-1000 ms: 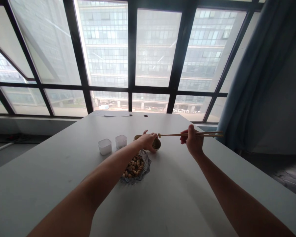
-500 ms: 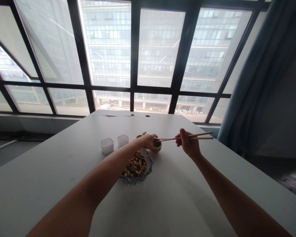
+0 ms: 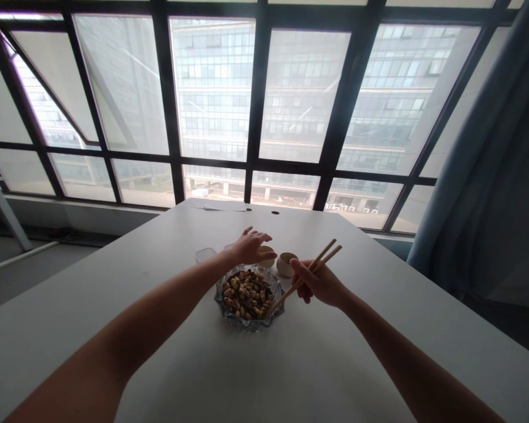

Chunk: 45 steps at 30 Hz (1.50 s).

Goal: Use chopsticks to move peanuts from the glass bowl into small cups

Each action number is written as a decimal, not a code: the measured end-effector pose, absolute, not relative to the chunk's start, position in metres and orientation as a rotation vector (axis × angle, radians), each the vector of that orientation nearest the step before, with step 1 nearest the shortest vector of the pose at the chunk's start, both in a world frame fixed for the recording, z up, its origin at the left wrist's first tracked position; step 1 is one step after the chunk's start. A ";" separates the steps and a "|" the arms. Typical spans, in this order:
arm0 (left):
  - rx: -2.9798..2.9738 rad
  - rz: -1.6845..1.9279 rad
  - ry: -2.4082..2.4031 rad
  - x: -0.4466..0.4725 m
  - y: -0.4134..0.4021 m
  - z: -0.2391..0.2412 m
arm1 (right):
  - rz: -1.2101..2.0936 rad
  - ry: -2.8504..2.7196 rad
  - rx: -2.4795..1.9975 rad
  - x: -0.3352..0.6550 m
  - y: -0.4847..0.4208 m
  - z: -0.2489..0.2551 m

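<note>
My right hand (image 3: 316,282) is closed around a pair of wooden chopsticks (image 3: 327,254). Their tips reach down to the nuts at the near right side of a scalloped glass bowl (image 3: 221,305). The bowl holds many pistachio-like nuts (image 3: 245,294) mixed with small dark pieces. Beyond the bowl, my left hand (image 3: 252,245) hovers with its fingers apart, holding nothing. One small round cup (image 3: 267,256) is partly covered by my left fingers; whether they touch it I cannot tell. Another small cup (image 3: 286,265) stands between my two hands, close to my right fingers.
Left of my forearm stands a clear plastic container (image 3: 205,254), with a second one mostly hidden behind my wrist. The white table (image 3: 158,282) runs to the windows. Paper (image 3: 218,205) lies at its far edge. A blue curtain (image 3: 462,147) hangs at right.
My left hand has let go of the small cup, which now stands upright. The chopsticks have swung from the cup to the nuts in the glass bowl. The camera view has turned slightly left.
</note>
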<state>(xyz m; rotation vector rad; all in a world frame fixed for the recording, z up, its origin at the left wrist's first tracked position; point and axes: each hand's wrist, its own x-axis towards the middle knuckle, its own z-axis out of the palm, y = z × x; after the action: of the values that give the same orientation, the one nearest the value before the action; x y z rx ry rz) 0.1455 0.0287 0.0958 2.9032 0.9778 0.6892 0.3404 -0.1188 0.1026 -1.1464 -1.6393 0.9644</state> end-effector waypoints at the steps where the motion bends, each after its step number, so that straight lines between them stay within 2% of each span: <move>1: 2.905 0.787 1.009 0.130 0.026 0.097 | 0.997 -1.655 -1.140 0.335 -0.119 0.098; 6: 2.845 1.097 1.215 0.050 0.021 0.089 | 0.883 -1.591 -1.039 0.318 -0.114 0.074; 10: 2.741 1.167 1.415 0.003 0.021 0.068 | 0.727 -1.487 -0.990 0.314 -0.110 0.065; 15: 2.620 1.346 1.413 -0.022 0.017 0.037 | 0.642 -1.381 -0.988 0.314 -0.112 0.070; 19: 2.502 1.472 1.376 -0.025 0.017 0.016 | 0.616 -1.524 -0.993 0.314 -0.117 0.071; 30: 2.404 1.206 1.551 -0.022 0.012 0.010 | 0.380 -1.882 -0.960 0.311 -0.123 0.066; 35: 2.380 1.167 1.580 -0.021 0.010 0.012 | 0.416 -1.750 -0.971 0.311 -0.126 0.078; 45: 2.369 1.150 1.560 -0.021 0.009 0.013 | 0.468 -1.923 -0.971 0.306 -0.129 0.076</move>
<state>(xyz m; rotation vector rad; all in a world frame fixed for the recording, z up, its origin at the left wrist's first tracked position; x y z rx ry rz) -0.0210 0.0093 0.0127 2.3685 1.5603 1.1498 0.3063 -0.1286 0.0761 -0.9707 -1.9234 0.4681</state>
